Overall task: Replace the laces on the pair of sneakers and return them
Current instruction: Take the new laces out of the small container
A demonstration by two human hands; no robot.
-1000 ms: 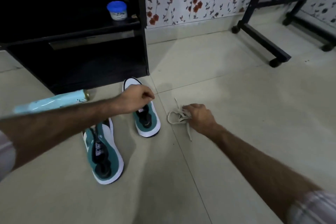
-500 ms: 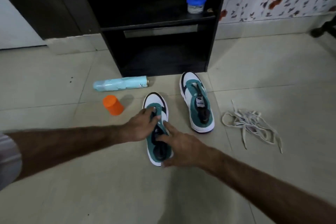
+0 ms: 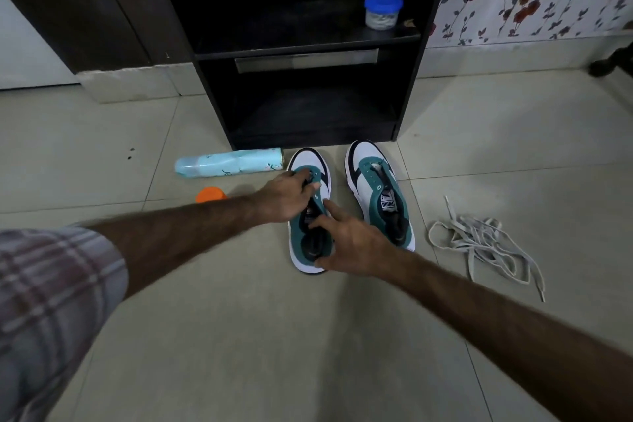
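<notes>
Two hands are gripping an unlaced teal-and-white sneaker on the tiled floor: left hand curling fingers at the eyelets, right hand clasping the heel. Its mate is sitting just beside; limp grey laces are lying nearby, likely tangle-prone.

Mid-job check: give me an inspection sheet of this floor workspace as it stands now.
Surface: tiled floor, small dark specks at left.
Job's things: left sneaker and right sneaker, both unlaced, side by side; loose laces heaped right of them.
Clutter: spray can lying down; orange cap.
Grippers: left hand and right hand grip the left sneaker.
Cables: nothing seen.
Surroundings: black cabinet, blue-lidded jar on its shelf.
</notes>
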